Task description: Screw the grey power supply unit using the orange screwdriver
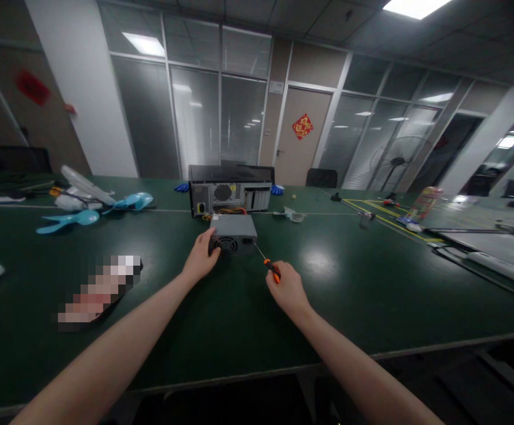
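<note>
A grey computer power supply sits on the green table, its fan grille and socket facing me. My left hand grips its left side, thumb at the front and fingers over the edge. In my right hand is a screwdriver with an orange and black handle. Its thin shaft points up and left, the tip at the right front edge of the power supply. Whether the tip sits in a screw is too small to tell. Coloured cables run behind the power supply toward an open computer case lying on its side.
Light-blue fan blades and a white fan part lie at the left. A pixelated object is left of my forearm. A clear plastic piece lies right of the case. A power strip with a black cable is far right.
</note>
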### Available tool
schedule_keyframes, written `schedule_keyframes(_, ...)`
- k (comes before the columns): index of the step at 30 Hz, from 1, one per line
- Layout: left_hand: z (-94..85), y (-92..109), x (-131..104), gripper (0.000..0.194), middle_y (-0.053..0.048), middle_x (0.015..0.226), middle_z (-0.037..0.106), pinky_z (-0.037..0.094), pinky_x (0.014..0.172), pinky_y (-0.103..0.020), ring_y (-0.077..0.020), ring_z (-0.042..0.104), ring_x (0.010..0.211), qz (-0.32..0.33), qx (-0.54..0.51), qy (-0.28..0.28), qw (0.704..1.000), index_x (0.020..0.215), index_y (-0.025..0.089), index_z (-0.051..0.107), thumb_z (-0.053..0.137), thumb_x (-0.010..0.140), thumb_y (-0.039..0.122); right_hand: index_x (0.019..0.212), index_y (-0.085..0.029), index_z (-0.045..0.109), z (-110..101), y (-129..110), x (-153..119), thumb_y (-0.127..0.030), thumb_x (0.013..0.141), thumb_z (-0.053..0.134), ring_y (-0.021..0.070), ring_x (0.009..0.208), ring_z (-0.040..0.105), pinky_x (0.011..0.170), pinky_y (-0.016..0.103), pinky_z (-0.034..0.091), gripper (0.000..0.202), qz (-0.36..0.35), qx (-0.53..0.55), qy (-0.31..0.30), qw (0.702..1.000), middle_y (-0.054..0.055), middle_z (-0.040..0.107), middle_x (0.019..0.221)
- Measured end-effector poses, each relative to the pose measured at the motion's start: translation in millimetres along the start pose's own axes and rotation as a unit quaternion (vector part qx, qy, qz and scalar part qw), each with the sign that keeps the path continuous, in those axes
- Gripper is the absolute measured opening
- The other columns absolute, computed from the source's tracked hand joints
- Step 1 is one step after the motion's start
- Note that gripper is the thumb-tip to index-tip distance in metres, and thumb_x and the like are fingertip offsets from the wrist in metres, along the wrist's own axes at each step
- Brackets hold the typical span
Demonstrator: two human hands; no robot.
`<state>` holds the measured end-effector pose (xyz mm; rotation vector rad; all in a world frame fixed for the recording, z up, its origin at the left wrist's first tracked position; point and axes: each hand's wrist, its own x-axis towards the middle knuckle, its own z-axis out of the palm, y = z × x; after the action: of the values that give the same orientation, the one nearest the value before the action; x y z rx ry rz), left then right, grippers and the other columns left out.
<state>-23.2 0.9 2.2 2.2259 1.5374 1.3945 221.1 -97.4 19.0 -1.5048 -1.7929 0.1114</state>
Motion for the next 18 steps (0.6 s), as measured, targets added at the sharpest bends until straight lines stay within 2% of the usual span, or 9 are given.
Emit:
schedule_keyframes(8,0.8,-2,0,0.058,-0.01,0.125,0.04,0.038,0.094,-0.043,-0.0238,0.044,0.113,-0.002,0.002,-0.002,1.0,0.131,0.026,0.031,0.052,0.077,0.028,0.083,-0.015,0.057,-1,-2,0,-0.022,0.079,0.045,0.0153,0.074,0.053,0.071,0.029,0.043,0.014,0.011,0.015,0.012,1.0,0.006,0.056,0.079)
schedule_keyframes(10,1.2,-2,0,0.058,-0.01,0.125,0.039,0.038,0.094,-0.043,-0.0237,0.044,0.113,-0.003,0.001,-0.002,1.0,0.132,0.026,0.03,0.051,0.077,0.028,0.081,-0.015,0.057,-1,-4,0,-0.024,0.078,0.048,0.015,0.071,0.054,0.069,0.029,0.044,0.013,0.029,0.062,0.007,0.998,0.006,0.056,0.077)
schedule_keyframes(12,1.4,-2,0,0.059,-0.01,0.125,0.039,0.039,0.094,-0.043,-0.0235,0.044,0.113,-0.003,-0.003,-0.004,1.0,0.132,0.026,0.029,0.051,0.078,0.028,0.082,-0.016,0.057,0,-7,-1,-0.027,0.077,0.05,0.0135,0.06,0.054,0.058,0.028,0.047,0.013,0.091,0.161,-0.034,0.982,0.004,0.056,0.07)
schedule_keyframes(13,1.4,-2,0,0.059,-0.01,0.125,0.039,0.039,0.094,-0.043,-0.0234,0.044,0.113,-0.003,-0.004,-0.005,1.0,0.132,0.026,0.029,0.051,0.078,0.028,0.083,-0.016,0.056,1,-9,0,-0.028,0.077,0.051,0.0126,0.054,0.054,0.052,0.027,0.047,0.013,0.142,0.225,-0.063,0.962,0.002,0.054,0.065)
schedule_keyframes(14,1.3,-2,-1,0.059,-0.01,0.125,0.039,0.039,0.094,-0.043,-0.0233,0.044,0.113,-0.003,-0.005,-0.005,1.0,0.132,0.026,0.029,0.051,0.078,0.028,0.084,-0.016,0.055,1,-12,1,-0.028,0.078,0.052,0.0116,0.048,0.052,0.046,0.026,0.047,0.014,0.199,0.296,-0.094,0.929,0.001,0.053,0.061)
schedule_keyframes(16,1.1,-2,-1,0.059,-0.01,0.126,0.039,0.039,0.094,-0.043,-0.0232,0.044,0.113,-0.001,-0.005,-0.006,1.0,0.132,0.026,0.029,0.051,0.078,0.029,0.085,-0.015,0.053,1,-17,4,-0.026,0.08,0.049,0.0105,0.045,0.052,0.044,0.026,0.049,0.013,0.307,0.436,-0.14,0.834,0.0,0.052,0.058)
schedule_keyframes(18,0.9,-1,-1,0.06,-0.01,0.127,0.038,0.04,0.093,-0.043,-0.0234,0.044,0.113,-0.003,-0.007,-0.007,1.0,0.133,0.027,0.028,0.051,0.078,0.029,0.087,-0.012,0.052,-1,-23,9,-0.023,0.083,0.044,0.0094,0.049,0.055,0.048,0.024,0.052,0.014,0.375,0.556,-0.169,0.722,0.001,0.053,0.06)
